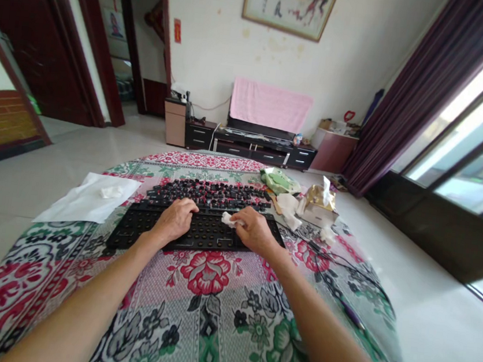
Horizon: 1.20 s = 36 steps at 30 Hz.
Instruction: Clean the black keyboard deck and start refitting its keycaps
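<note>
A black keyboard (204,237) with its keycaps off lies flat on the flowered tablecloth. My left hand (176,219) rests over its left half, fingers curled and closed against the upper edge. My right hand (255,227) is closed on a crumpled white tissue (230,220), which touches the keyboard's right half. Just behind the keyboard, many loose black keycaps (214,192) are spread in a wide pile. The undersides of both hands are hidden.
At left, a white sheet (86,198) carries a crumpled tissue (111,192). Back right stand a tissue box (319,206) and a green bag (280,181), near used tissues (289,207). A black cable (345,261) and purple-handled tool (353,316) lie at right.
</note>
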{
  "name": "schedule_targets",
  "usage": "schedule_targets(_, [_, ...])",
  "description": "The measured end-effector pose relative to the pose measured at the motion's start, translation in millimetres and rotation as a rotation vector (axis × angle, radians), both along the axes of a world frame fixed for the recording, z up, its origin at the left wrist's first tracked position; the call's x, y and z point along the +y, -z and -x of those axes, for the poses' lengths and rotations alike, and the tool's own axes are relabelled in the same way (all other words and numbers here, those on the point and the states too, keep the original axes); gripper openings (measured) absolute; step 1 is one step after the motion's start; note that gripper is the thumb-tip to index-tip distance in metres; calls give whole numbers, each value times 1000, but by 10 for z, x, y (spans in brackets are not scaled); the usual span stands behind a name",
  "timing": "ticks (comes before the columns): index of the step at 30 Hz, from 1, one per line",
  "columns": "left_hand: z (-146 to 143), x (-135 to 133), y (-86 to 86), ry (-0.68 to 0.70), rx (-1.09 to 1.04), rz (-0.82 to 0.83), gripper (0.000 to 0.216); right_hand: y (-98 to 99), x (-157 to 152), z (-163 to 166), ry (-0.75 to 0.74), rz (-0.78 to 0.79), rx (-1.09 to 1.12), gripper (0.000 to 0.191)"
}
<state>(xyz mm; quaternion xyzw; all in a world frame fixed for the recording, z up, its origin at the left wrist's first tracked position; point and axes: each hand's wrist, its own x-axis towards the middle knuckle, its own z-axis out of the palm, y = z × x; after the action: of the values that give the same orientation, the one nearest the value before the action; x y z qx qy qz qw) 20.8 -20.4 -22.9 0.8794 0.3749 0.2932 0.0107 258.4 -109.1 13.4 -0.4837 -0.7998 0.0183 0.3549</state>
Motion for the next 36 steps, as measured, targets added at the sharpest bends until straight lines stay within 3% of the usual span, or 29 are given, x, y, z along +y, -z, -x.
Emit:
schedule_targets(5, [93, 21, -5, -61, 24, -18, 23, 28, 309, 432, -4, 13, -54, 26])
schedule_targets(11, [106, -20, -40, -160, 39, -25, 25, 29, 347, 739, 66, 154, -236, 26])
schedule_targets(22, [64, -43, -30, -186, 11, 7, 22, -6, 380, 200, 257, 151, -174, 17])
schedule_targets(26, [63, -46, -27, -196, 33, -4, 22, 40, 496, 266, 184, 14, -54, 25])
schedule_targets(31, [65, -62, -42, -196, 47, -12, 22, 135, 530, 433, 128, 38, -135, 30])
schedule_targets(36, [74, -62, -45, -199, 40, -11, 22, 119, 469, 254, 352, 117, -156, 22])
